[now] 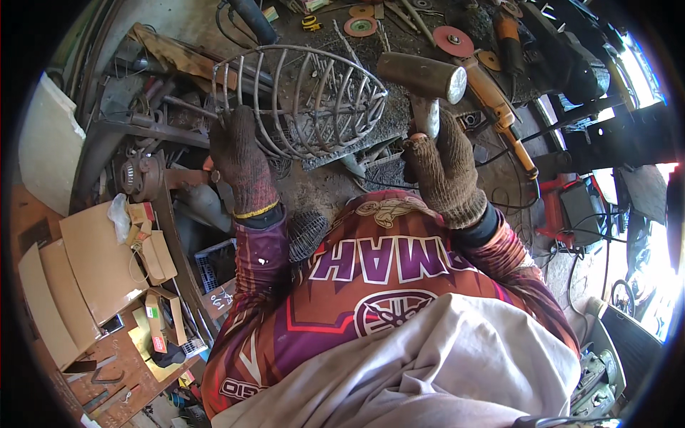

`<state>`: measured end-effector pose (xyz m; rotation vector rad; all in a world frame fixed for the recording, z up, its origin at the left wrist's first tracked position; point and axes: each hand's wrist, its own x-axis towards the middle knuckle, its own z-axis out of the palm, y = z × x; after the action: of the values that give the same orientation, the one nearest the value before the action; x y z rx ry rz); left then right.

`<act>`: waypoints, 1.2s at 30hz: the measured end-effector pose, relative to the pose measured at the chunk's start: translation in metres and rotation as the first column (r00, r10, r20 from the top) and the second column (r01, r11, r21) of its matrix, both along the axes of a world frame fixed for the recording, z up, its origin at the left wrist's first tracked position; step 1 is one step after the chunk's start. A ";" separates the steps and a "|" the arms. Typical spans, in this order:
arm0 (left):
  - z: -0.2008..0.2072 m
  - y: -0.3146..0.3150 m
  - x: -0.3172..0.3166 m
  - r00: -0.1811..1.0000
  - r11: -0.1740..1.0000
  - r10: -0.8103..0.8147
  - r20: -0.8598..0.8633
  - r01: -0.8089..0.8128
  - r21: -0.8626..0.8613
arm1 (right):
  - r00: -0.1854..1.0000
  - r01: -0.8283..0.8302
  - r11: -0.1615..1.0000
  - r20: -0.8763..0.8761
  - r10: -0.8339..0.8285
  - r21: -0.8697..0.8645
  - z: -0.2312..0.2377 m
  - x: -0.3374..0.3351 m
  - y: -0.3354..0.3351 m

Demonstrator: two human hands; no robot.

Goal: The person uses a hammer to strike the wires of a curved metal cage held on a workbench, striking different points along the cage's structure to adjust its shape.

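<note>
Before me on the workbench lies a basket-like frame [307,152] of bent metal rods, with curved ribs drawn together to a point at its right end. My left hand [242,150], in a dark brown knit glove, is closed around the rods at the frame's left end. A short-handled sledgehammer [421,77] is raised to the right of the frame's tip, apart from it. Round its metal handle my right hand [448,171] is closed, in a brown knit glove with a fingertip showing through. The hammer's thick cylindrical head lies sideways above the fist.
An orange angle grinder [507,36], a red disc [453,41] and a yellow power tool [492,93] with a cord lie at the bench's far right. Left are a bench vise [141,175] and cardboard boxes [100,257]. A red-and-grey machine [574,210] stands right.
</note>
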<state>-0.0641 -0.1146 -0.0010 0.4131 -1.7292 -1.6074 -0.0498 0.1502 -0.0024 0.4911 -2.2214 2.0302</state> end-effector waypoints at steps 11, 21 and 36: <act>0.002 -0.004 0.005 0.997 0.991 -0.018 -0.077 0.007 -0.133 | 0.999 -0.042 0.997 -0.037 0.040 -0.058 0.012 0.003 0.001; 0.009 -0.010 0.003 0.996 0.968 0.082 0.021 -0.075 -0.239 | 0.995 -0.005 0.990 -0.097 0.019 0.144 0.002 0.002 0.003; -0.039 -0.025 0.007 0.986 0.971 -0.148 0.078 0.160 -0.178 | 0.973 -0.006 0.990 0.230 0.038 -0.138 -0.007 0.017 0.016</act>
<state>-0.0566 -0.1394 -0.0400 0.2478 -1.9813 -1.5378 -0.0327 0.1659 -0.0097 0.2783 -2.1837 2.3396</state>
